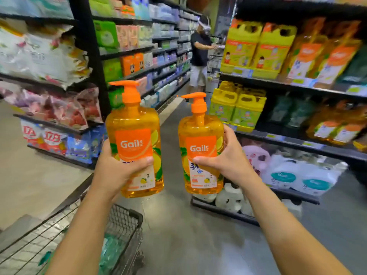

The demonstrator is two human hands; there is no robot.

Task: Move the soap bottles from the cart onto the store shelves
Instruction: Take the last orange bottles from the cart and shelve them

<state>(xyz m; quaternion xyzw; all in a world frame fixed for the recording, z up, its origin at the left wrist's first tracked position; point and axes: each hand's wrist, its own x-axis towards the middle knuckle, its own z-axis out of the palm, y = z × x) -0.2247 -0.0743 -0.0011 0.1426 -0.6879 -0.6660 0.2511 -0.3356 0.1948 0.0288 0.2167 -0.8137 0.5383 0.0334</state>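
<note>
Cart (127,215) sits nearest, low on the left, with blurred green packs (111,253) inside it. Above the cart's front rim, the left hand (117,169) is wrapped round the lower body of one soap bottle (135,139), thumb across the label. To the right of the cart, the right hand (228,159) clasps a second bottle (200,143) the same way. Both bottles are upright, lifted out of the cart and apart from each other. Full of orange liquid, they are probably fairly heavy. The plastic looks stiff but smooth, so it could slip. A hold low round the body seems safer than the orange pump (129,90), which might twist. Beyond the cart to the right, shelves (288,86) carry other orange bottles (325,124).
</note>
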